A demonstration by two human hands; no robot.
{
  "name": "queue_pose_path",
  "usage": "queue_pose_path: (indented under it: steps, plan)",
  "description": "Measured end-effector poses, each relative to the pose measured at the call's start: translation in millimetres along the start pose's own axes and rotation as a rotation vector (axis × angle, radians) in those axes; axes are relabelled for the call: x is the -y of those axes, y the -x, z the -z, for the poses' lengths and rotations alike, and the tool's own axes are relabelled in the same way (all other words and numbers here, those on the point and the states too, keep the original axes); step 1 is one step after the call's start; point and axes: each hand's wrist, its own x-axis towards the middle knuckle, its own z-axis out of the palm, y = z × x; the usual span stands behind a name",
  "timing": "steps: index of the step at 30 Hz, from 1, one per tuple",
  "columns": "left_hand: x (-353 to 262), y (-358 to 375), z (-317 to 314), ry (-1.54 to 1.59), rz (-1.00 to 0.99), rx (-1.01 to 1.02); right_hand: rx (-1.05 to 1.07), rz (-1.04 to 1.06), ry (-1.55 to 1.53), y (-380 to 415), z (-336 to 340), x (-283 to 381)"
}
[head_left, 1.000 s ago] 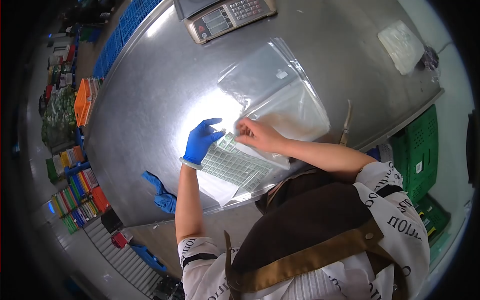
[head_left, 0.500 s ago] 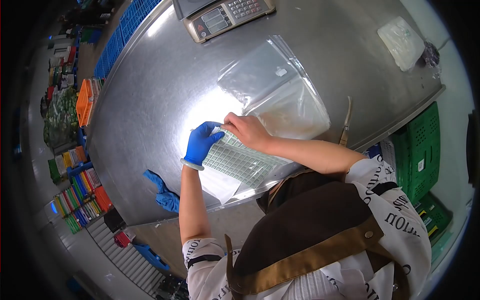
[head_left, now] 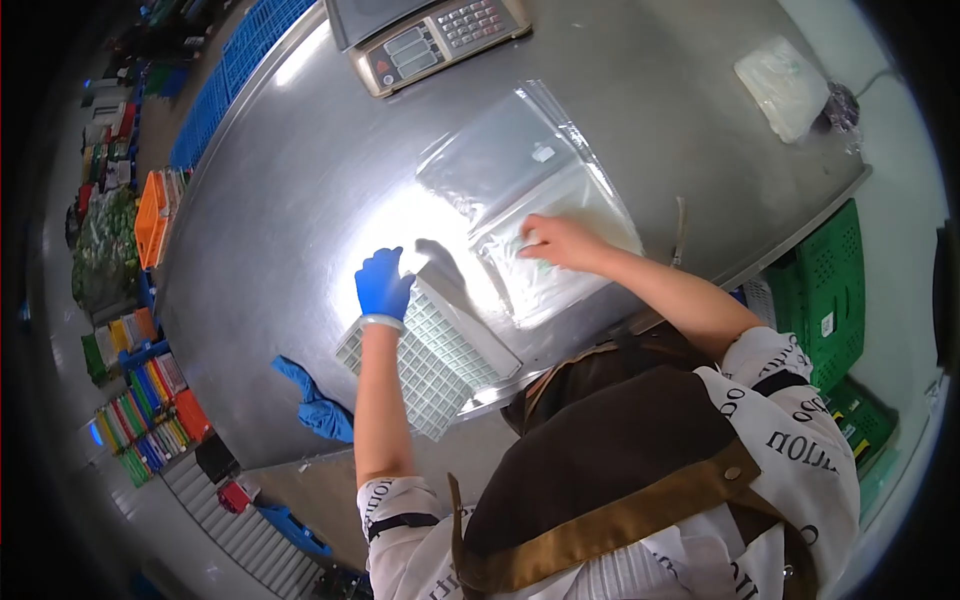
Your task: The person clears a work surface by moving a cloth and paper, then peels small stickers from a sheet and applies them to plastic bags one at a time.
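Left hand: the blue-gloved left hand [head_left: 382, 287] is closed on the upper end of the grid-marked sheet, its fingertips partly out of sight.
Right hand: the bare right hand [head_left: 560, 243], well apart from the left, bends its blurred fingers over the clear bags; whether they pinch anything, I cannot tell.
Grid-marked sheet [head_left: 440, 350]: slanting at the table's [head_left: 270, 230] near edge, partly covered by the left hand and forearm; print on its squares too small to read.
Clear bags [head_left: 495, 165]: flat beyond the sheet, partly under the right hand; glare blurs their edges.
Scale [head_left: 435, 48]: cut off above.
Narrow tool [head_left: 681, 232]: near the right forearm, details unclear.
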Motion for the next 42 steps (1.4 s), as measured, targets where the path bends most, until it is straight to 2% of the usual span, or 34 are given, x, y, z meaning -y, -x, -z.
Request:
queue_pose_path:
  steps: [1, 3, 5, 6, 7, 8, 10, 13, 16, 18, 19, 20, 21, 22, 23, 24, 25, 26, 29, 32, 34, 35, 36, 37, 38, 39, 40, 42]
  plan:
    - [-16, -7, -2, 0.077, -0.033, -0.082, -0.099, -0.014, 0.067, 1, 4, -29]
    - [-58, -2, -25, 0.667, 0.05, -0.021, -0.147, -0.317, -0.129, 6, 39, -34]
    - [-110, 0, -17, 0.85, -0.07, 0.166, -0.154, -0.353, -0.067, -1, 54, -40]
    - [-120, -2, -32, 0.872, -0.272, 0.289, -0.162, -0.367, -0.039, -5, 60, -42]
    - [-133, 1, -43, 0.908, -0.35, 0.231, -0.185, -0.241, 0.185, -12, 57, -52]
    - [-135, 4, -56, 0.837, -0.393, 0.154, -0.229, -0.211, 0.399, -14, 60, -51]
    - [-129, 2, -65, 0.949, -0.367, 0.164, -0.305, -0.147, 0.828, -16, 64, -40]
    - [-119, 3, -82, 1.187, -0.223, 0.309, -0.309, -0.158, 0.449, -16, 86, -44]
    - [-105, -4, -64, 1.503, 0.196, 0.253, 0.029, -0.157, -0.464, 2, 108, -10]
    - [-90, -21, -42, 1.527, 0.636, -0.177, 0.101, -0.152, -0.481, 8, 108, -2]
    - [-84, -25, -41, 1.479, 0.751, -0.417, 0.137, -0.145, -0.492, 9, 107, 0]
    - [-78, -28, -40, 1.412, 0.858, -0.661, 0.088, -0.086, -0.322, 3, 99, -9]
    - [-69, -20, -61, 1.302, 0.778, -0.631, 0.037, -0.023, -0.152, -8, 84, -28]
    - [-88, -17, -48, 1.265, 0.675, -0.482, -0.018, 0.042, 0.017, -18, 72, -43]
    - [-90, -4, -79, 1.432, 0.323, -0.161, -0.039, -0.004, 0.16, -23, 65, -49]
    - [-102, 1, -66, 1.436, 0.141, 0.176, -0.073, -0.004, 0.331, -27, 62, -52]
    - [-118, 0, -58, 0.937, -0.195, 0.202, -0.105, -0.007, 0.504, -30, 59, -55]
    - [-132, -1, -39, 0.649, -0.394, 0.072, -0.133, -0.011, 0.679, -33, 58, -57]
    - [-122, 0, -75, 0.987, -0.208, 0.224, -0.255, 0.041, 0.852, -33, 66, -67]
    - [-108, 1, -83, 1.275, 0.13, 0.374, -0.045, -0.15, -0.096, -20, 110, -19]
    - [-91, -10, -89, 1.511, 0.518, 0.05, 0.053, -0.148, -0.337, -9, 122, 1]
    - [-87, -18, -66, 1.488, 0.706, -0.152, 0.097, -0.148, -0.461, -4, 123, 4]
    - [-83, -26, -42, 1.447, 0.886, -0.356, 0.073, -0.06, -0.326, -4, 115, -5]
    - [-76, -24, -58, 1.465, 0.817, -0.579, 0.049, 0.028, -0.19, -9, 101, -20]
    - [-83, -18, -60, 1.519, 0.638, -0.391, 0.025, 0.117, -0.054, -13, 90, -29]
    - [-98, -8, -61, 1.554, 0.455, -0.203, 0.03, 0.037, 0.181, -16, 83, -29]
    - [-111, -1, -61, 1.57, 0.271, -0.014, -0.016, 0.05, 0.325, -19, 78, -34]
    - [-132, -1, -39, 0.683, -0.419, 0.097, -0.105, 0.067, 0.612, -23, 67, -43]
